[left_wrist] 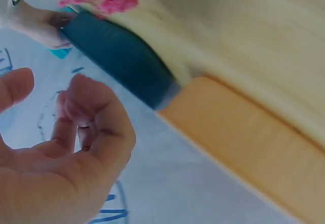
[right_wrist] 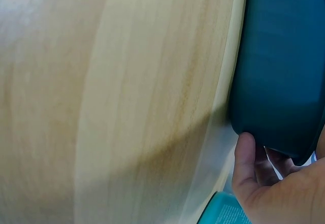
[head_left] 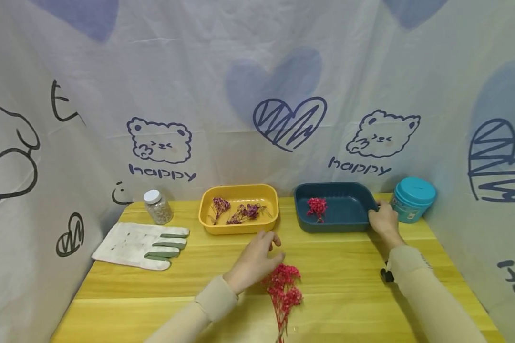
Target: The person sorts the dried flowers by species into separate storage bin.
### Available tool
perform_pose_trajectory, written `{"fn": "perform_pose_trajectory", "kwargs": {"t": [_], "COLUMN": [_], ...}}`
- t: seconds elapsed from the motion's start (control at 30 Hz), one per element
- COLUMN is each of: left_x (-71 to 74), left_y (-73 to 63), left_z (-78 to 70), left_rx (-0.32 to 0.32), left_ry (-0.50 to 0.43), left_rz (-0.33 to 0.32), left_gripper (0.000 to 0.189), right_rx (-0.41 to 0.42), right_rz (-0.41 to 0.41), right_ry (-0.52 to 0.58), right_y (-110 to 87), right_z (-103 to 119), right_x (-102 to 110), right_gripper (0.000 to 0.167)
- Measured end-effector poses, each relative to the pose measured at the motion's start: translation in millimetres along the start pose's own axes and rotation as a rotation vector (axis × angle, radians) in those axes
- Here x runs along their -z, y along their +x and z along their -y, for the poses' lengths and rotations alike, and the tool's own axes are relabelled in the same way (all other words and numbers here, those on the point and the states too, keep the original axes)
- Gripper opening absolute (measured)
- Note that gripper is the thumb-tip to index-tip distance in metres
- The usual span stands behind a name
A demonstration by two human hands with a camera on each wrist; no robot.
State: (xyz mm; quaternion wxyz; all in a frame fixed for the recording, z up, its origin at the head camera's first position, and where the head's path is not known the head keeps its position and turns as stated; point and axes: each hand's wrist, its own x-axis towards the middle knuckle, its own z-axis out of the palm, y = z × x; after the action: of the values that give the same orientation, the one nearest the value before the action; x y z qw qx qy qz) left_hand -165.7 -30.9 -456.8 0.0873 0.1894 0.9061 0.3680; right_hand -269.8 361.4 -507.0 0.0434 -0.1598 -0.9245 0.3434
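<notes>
My left hand (head_left: 254,259) hovers over the table with fingers loosely curled and nothing in them. Just beside it lies a bunch of pink-red dried flowers (head_left: 284,283), stems toward me. In the left wrist view, thumb and fingertips of that hand (left_wrist: 76,153) stand apart. At the right end of a dark blue tray (head_left: 347,212), my right hand (head_left: 385,221) grips the end wall; the right wrist view shows its thumb (right_wrist: 245,153) against the tray's outside. One small pink-red flower sprig (head_left: 316,208) lies inside that tray's left half.
Left of the blue tray stands a yellow tray (head_left: 240,229) with purple dried sprigs (head_left: 245,213). A white-lidded jar (head_left: 158,208) and a white-and-green glove (head_left: 139,245) are at the left. Close to my right hand is a turquoise tub (head_left: 413,200). Printed cloth (head_left: 223,157) surrounds the table.
</notes>
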Motion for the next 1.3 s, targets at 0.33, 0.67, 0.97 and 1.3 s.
{"fn": "perform_pose_trajectory", "kwargs": {"t": [0.33,0.67,0.97,1.3], "left_x": [-21.2,-51.9,-56.4,-34.7], "left_y": [-38.8,-60.4,-64.9,-68.3], "left_z": [-17.1,-12.2,-6.2,-8.1], "left_rx": [-0.079,-0.135,-0.179,-0.167], "left_ry": [0.210,0.526,0.438,0.284], "left_rz": [0.082,0.124,0.056,-0.016], "left_gripper": [0.038,0.056,0.037,0.039], "right_rx": [0.003,0.002,0.004,-0.005], "right_rz": [-0.001,0.005,0.005,0.001], "right_ry": [0.003,0.003,0.008,0.010], "right_y": [1.1,1.0,0.6,0.3], "right_z": [-2,-1,-1,-1], "right_x": [0,0,-1,-1], "right_gripper": [0.051,0.051,0.051,0.052]}}
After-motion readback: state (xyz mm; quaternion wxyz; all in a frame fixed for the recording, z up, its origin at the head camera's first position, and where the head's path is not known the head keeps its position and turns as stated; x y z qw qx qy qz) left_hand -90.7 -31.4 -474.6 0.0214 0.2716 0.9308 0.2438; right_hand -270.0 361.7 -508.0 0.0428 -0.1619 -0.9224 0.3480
